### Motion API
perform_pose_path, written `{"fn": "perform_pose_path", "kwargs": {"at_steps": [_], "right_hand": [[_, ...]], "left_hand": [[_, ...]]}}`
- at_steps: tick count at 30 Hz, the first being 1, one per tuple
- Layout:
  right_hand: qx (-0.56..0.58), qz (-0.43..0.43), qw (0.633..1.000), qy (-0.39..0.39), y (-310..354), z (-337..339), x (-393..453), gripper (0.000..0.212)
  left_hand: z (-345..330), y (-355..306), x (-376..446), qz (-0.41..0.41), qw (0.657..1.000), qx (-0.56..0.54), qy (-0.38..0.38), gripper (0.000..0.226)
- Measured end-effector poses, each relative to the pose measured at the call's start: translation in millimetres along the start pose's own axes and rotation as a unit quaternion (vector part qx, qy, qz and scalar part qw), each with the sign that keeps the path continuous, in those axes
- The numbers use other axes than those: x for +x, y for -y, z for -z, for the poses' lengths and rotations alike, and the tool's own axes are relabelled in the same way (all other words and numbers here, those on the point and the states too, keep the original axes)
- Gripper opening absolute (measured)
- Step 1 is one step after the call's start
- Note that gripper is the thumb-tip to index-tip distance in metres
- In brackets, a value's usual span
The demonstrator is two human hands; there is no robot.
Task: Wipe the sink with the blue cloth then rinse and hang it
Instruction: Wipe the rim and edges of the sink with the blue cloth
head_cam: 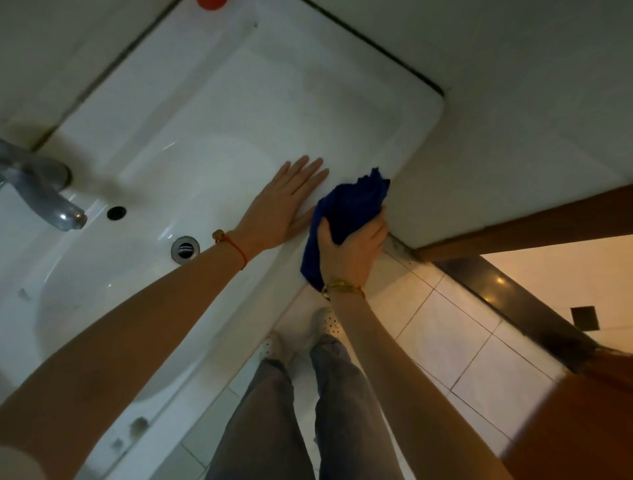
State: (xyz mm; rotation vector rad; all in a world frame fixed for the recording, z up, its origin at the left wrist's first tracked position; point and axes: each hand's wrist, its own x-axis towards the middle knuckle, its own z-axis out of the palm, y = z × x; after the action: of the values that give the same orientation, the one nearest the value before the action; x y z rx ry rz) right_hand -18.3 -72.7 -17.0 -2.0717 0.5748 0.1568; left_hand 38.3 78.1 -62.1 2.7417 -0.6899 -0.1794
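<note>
A white ceramic sink fills the upper left of the head view, with its drain and overflow hole near the tap. My left hand lies flat with straight fingers on the sink's flat right part. My right hand grips a bunched blue cloth at the sink's front edge, just right of my left hand. Part of the cloth hangs down below my right wrist.
A metal tap juts out at the left. A red object sits at the sink's far end. White wall lies to the right, with a brown door frame and tiled floor below. My feet stand by the sink.
</note>
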Motion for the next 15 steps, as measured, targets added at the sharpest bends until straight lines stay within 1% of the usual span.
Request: {"fn": "perform_pose_path", "kwargs": {"at_steps": [4, 7, 10, 15], "right_hand": [[-0.044, -0.031, 0.999, -0.007, 12, 3, 31, 0.097], [-0.071, -0.028, 0.997, -0.031, 16, 2, 33, 0.095], [-0.060, -0.021, 0.998, -0.028, 10, -6, -5, 0.096], [0.017, -0.018, 0.999, 0.020, -21, -36, -116, 0.093]], "left_hand": [[7, -3, -40, 0.003, 1.000, -0.024, -0.014, 0.060], [9, -10, -76, -0.012, 1.000, -0.027, -0.007, 0.057], [4, -16, -110, -0.030, 0.999, -0.030, 0.004, 0.050], [6, -13, -167, -0.047, 0.998, -0.026, 0.028, 0.048]]}}
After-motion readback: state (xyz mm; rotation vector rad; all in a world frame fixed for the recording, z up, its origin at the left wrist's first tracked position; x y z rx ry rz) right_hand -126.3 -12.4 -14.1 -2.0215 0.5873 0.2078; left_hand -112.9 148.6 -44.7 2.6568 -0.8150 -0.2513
